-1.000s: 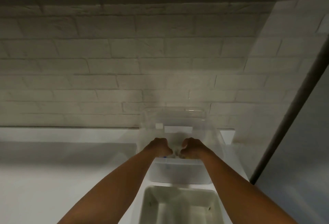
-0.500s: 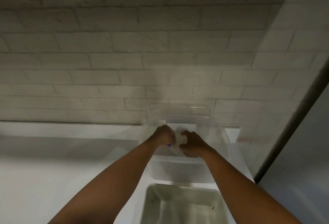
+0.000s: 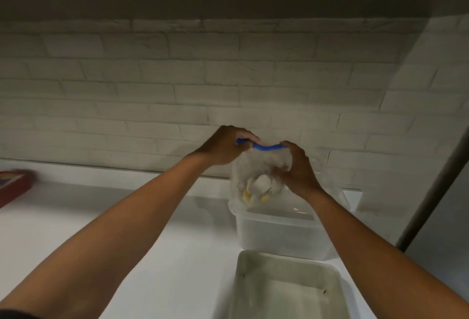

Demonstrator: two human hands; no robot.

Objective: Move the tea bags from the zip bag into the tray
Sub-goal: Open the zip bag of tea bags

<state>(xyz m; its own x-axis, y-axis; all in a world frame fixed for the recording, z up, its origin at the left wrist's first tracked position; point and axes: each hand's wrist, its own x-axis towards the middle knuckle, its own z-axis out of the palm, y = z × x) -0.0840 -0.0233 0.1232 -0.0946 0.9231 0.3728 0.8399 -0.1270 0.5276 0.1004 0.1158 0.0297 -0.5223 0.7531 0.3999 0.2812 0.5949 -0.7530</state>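
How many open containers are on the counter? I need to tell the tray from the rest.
2: a clear plastic tub under the held zip bag, and a white tray nearer the camera, right in front of the tub.

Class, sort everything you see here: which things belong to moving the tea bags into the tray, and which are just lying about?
Part of the job:
zip bag, gripped by the left hand and right hand
tea bags inside it
tray

Just lying about:
clear plastic tub
red item at the counter's left edge
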